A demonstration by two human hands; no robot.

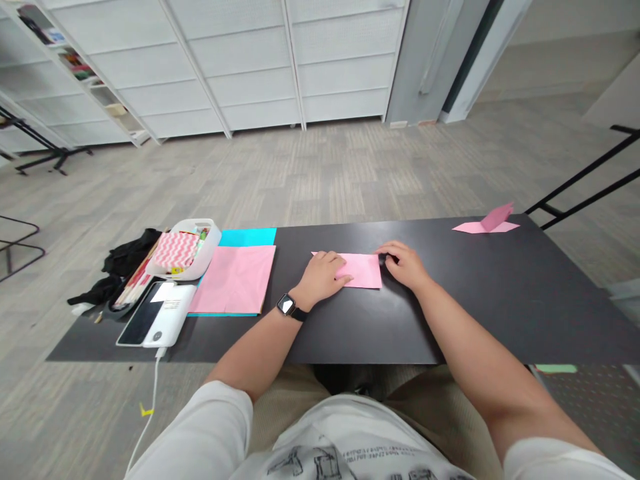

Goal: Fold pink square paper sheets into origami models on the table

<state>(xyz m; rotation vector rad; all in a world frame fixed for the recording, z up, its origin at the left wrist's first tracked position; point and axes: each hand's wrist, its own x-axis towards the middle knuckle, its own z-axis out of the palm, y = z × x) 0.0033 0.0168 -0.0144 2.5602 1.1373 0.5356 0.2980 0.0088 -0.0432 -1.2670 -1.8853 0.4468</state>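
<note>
A pink sheet of paper (365,272), rectangular and perhaps folded, lies flat on the dark table in front of me. My left hand (324,277) rests on its left part, fingers stretched out and lying flat over it. At the sheet's upper right corner is my right hand (404,264), its fingers bent and thumb and forefinger at the paper's edge. Whether those fingertips pinch the corner or only touch it, I cannot tell. On the far right of the table stands a folded pink paper shape (493,222) with one part sticking up.
To my left lies a stack of pink paper (240,279) over blue sheets (250,237). Beside it are a white basket (214,239) with small items, a phone (140,320), a white power bank (170,317) with a cable, a tray of pens (135,283) and black cloth (131,252).
</note>
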